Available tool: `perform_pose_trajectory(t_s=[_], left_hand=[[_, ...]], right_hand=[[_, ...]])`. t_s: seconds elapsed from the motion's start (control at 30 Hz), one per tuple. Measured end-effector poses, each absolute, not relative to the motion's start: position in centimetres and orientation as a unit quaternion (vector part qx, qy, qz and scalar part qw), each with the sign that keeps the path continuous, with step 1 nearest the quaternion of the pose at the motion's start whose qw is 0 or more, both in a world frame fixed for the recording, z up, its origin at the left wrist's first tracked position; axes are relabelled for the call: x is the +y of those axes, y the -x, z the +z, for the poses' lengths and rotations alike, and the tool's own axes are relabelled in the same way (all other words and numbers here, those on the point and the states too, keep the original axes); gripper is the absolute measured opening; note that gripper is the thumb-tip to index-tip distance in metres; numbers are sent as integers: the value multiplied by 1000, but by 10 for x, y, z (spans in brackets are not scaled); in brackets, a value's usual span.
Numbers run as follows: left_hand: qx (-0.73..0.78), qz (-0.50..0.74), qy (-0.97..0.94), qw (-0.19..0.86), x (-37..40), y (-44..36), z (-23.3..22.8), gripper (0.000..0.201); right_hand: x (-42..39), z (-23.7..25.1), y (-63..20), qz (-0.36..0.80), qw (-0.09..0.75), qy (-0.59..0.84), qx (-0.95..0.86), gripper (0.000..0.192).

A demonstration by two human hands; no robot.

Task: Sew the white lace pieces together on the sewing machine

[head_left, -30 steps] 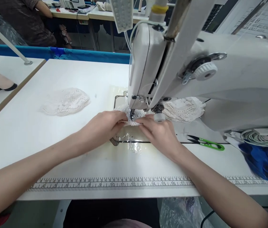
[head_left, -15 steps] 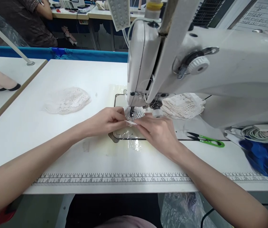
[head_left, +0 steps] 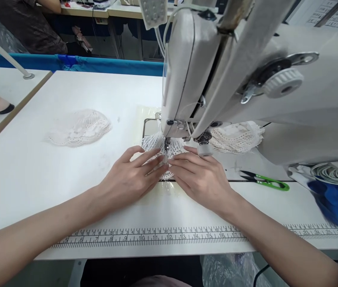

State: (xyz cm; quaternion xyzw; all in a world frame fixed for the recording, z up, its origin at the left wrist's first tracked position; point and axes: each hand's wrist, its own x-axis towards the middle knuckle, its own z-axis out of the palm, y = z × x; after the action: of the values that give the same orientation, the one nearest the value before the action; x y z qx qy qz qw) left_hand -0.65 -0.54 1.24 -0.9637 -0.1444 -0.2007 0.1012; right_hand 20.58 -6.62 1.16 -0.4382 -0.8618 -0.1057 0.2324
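A small piece of white lace (head_left: pixel 153 144) lies under the needle of the white sewing machine (head_left: pixel 246 79). My left hand (head_left: pixel 129 177) rests flat on the lace's left side, fingers spread and pointing at the needle. From the right, my right hand (head_left: pixel 201 177) presses flat on the same piece, its fingertips almost meeting those of the left. Neither hand pinches the lace; both lie on top of it. Most of the lace is hidden beneath my fingers and the presser foot.
Left of the machine lies a heap of white lace pieces (head_left: pixel 80 127); another lace heap (head_left: pixel 237 137) sits behind the needle. Green thread snips (head_left: pixel 264 181) lie at the right, near blue cloth (head_left: pixel 336 203) and coiled cable. A ruler strip (head_left: pixel 157 236) edges the table. A person sits behind.
Both hands went from pinching the lace at the needle to lying flat with fingers spread on it. The lace now spreads wider under the presser foot.
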Motion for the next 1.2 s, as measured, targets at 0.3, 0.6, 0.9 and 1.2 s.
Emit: perform_pose_trajectory(t_s=[0.3, 0.6, 0.9, 1.2], left_hand=[[-154, -201, 962, 102, 2, 5, 10, 25], [-172, -200, 959, 102, 18, 0, 5, 27], [-168, -212, 953, 133, 2, 4, 4, 27], [-169, -220, 953, 118, -1, 6, 5, 25]], right_hand=[[-61, 7, -208, -126, 235, 441, -857, 21], [-49, 2, -211, -141, 220, 486, -834, 21], [-57, 5, -208, -194, 198, 453, -847, 19], [-61, 5, -208, -178, 197, 462, -846, 20]])
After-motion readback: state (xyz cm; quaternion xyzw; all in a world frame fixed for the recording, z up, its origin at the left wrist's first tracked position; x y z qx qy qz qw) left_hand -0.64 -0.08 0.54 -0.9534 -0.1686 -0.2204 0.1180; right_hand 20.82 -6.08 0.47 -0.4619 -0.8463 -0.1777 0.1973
